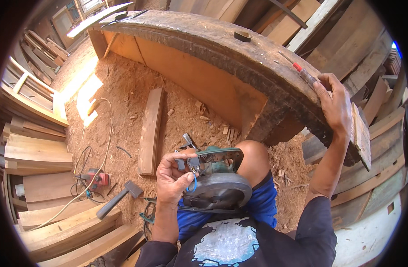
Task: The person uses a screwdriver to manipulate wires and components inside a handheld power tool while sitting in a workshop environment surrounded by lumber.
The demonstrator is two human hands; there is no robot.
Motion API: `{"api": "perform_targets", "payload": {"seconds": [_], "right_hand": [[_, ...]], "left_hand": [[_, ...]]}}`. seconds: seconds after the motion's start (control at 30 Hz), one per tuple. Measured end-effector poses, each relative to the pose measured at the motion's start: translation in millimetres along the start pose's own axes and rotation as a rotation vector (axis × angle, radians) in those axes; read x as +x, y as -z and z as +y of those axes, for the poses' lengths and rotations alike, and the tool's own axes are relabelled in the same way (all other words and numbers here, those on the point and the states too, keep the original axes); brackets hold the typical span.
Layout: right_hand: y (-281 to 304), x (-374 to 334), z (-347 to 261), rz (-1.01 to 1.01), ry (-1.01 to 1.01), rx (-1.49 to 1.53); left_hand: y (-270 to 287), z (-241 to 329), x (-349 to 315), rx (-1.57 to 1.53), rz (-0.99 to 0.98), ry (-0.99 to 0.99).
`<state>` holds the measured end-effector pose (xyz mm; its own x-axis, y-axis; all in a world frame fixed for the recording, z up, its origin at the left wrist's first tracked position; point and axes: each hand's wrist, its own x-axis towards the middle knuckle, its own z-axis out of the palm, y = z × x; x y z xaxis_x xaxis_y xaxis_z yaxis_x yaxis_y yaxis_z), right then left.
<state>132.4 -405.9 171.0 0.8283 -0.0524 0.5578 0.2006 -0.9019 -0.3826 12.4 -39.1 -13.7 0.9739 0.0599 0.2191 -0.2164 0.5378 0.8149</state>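
Dark shirt [275, 245] cloth sits closest, at 6 o'clock, with a pale print [226, 242]. From the left, a red power tool [100, 179] lies at 8 o'clock and a hammer [123, 195] between 7 and 8. At 7 o'clock the left hand [172, 179] pinches a small grey switch [193, 163], a blue wire [195, 181] looping below it. Toward 6 o'clock a green-bodied circular saw [219, 191] rests over blue shorts [264, 202]; I judge the switch already out of it, refitting and closing up still undone. Between 2 and 3 o'clock the right hand [336, 104], fingers partly curled, meets the handle of a screwdriver [306, 76] on the bench [190, 29], though whether it grips or merely touches I cannot tell; no brand, label or lettering reads clearly
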Motion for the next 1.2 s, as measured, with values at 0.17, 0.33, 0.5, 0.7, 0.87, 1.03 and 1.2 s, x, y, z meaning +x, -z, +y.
{"api": "perform_targets", "payload": {"seconds": [0.17, 0.33, 0.5, 0.7, 0.87, 1.03, 1.2], "right_hand": [[-6.1, 2.6, -3.2, 0.113, 0.036, -0.037], [-11.2, -52.3, -56.5, 0.306, 0.163, 0.193], [-59.8, -119.2, -105.4, -0.494, 0.407, 0.671], [-95.0, -147.8, -132.8, -0.439, 0.311, 0.8], [-102.7, -158.3, -146.2, -0.403, 0.416, 0.783], [-107.2, -156.7, -146.4, -0.334, 0.544, 0.716], [-110.0, -154.1, -140.3, -0.279, 0.701, 0.569]], "left_hand": [[3.1, 2.2, -2.1, 0.023, 0.015, -0.007], [-0.6, -0.2, 1.0, 0.032, -0.001, -0.002], [1.8, 0.0, -5.3, 0.06, 0.007, -0.045], [-0.4, -1.6, -8.6, 0.121, -0.043, -0.106], [1.5, -3.1, -12.1, 0.098, -0.038, -0.149], [6.0, -5.6, -11.0, 0.113, -0.088, -0.18], [4.3, -2.7, -10.8, 0.092, -0.085, -0.141]]}}
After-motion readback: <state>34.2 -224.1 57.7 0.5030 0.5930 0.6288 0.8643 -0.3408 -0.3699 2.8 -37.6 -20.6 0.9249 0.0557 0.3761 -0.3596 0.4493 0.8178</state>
